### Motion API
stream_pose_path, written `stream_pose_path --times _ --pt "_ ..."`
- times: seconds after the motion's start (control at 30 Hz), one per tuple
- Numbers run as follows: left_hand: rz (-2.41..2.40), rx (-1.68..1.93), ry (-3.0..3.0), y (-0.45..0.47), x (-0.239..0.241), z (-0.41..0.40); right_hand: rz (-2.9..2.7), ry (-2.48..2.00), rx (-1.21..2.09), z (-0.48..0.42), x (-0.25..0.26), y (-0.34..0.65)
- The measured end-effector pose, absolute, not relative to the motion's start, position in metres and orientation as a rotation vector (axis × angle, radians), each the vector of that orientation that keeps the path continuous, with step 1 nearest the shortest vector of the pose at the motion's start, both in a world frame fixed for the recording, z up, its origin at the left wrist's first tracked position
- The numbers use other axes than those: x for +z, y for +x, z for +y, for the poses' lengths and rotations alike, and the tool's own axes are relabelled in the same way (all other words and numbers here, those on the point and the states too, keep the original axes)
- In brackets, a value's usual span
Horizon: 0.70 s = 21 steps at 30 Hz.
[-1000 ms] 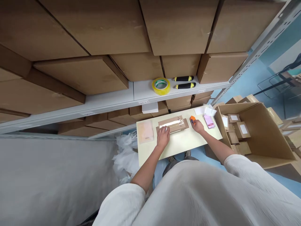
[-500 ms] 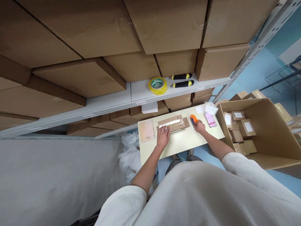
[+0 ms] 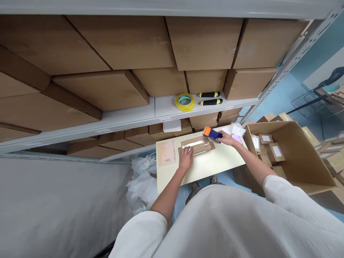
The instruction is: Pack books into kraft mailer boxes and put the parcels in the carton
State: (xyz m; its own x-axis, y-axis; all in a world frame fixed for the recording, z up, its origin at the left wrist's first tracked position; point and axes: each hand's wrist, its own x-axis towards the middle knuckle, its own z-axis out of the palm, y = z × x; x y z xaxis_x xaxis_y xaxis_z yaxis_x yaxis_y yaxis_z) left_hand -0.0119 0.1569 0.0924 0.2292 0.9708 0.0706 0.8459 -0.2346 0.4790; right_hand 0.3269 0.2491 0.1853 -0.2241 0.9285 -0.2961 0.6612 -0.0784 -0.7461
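Observation:
A small cardboard box (image 3: 200, 143) with shiny clear tape along its top lies on the cream tabletop (image 3: 206, 165). Beneath it a flat piece of cardboard (image 3: 213, 146) sticks out at the edges. My left hand (image 3: 186, 157) is curled over the box's near left part, holding it against the table. In my right hand (image 3: 226, 138) is an orange and blue tape dispenser (image 3: 212, 134), gripped at its blue end and raised just off the box's right end. Its orange front points left; whether its tape touches the box I cannot make out.
Right of the table stands a big open carton (image 3: 303, 154) with several labelled small boxes. The shelf (image 3: 145, 111) ahead bears a yellow tape roll (image 3: 192, 104), two utility knives (image 3: 211, 102) and large cartons. A pinkish sheet (image 3: 166, 152) lies at the table's left, plastic wrap (image 3: 142, 179) below.
My right hand has lifted the tape dispenser from the table's right side and brought it up and left beside the box, turning it. My left hand stays on the box. The view has tilted up.

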Motion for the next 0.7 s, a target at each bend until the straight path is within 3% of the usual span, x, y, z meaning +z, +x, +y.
stream_pose_path --times 0.13,0.4,0.7 --pt "1.668 0.506 2.191 -0.014 0.091 0.158 -2.185 -1.488 1.227 0.256 0.2 0.289" --pt "1.621 0.644 2.011 -0.021 0.087 0.161 -2.454 -1.515 1.061 0.267 0.188 0.237" --pt "1.631 1.045 1.187 -0.016 0.108 0.185 -2.527 -1.645 1.004 0.272 0.179 0.244"
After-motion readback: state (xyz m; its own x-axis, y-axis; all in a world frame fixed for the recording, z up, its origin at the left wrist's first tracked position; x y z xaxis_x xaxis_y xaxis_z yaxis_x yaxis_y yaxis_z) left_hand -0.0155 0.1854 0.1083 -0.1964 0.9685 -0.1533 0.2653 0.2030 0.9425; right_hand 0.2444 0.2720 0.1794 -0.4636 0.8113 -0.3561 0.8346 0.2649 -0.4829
